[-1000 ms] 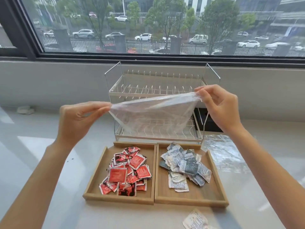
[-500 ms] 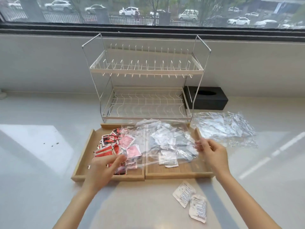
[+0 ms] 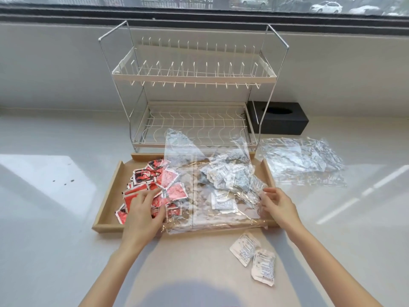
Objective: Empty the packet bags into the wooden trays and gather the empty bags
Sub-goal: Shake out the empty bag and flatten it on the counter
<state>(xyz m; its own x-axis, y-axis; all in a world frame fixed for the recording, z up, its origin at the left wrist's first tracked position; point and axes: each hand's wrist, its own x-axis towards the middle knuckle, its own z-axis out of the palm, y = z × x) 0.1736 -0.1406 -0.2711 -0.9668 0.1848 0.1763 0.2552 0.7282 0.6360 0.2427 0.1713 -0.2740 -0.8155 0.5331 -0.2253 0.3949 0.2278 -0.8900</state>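
An empty clear plastic bag (image 3: 208,189) lies spread over two wooden trays that stand side by side. The left tray (image 3: 106,207) holds several red packets (image 3: 146,180). Several white and grey packets (image 3: 230,180) lie in the right tray (image 3: 266,171), seen through the bag. My left hand (image 3: 143,211) pinches the bag's left edge over the red packets. At the bag's right edge, my right hand (image 3: 278,204) grips the plastic. Another empty clear bag (image 3: 303,160) lies flat on the counter right of the trays.
Two white packets (image 3: 254,258) lie loose on the counter in front of the right tray. A two-tier wire dish rack (image 3: 194,76) stands right behind the trays, with a black tissue box (image 3: 281,120) at its right. A window sill runs along the back.
Both hands have brought the clear bag down from in front of the rack onto the trays. The bag now lies flatter and more spread out.
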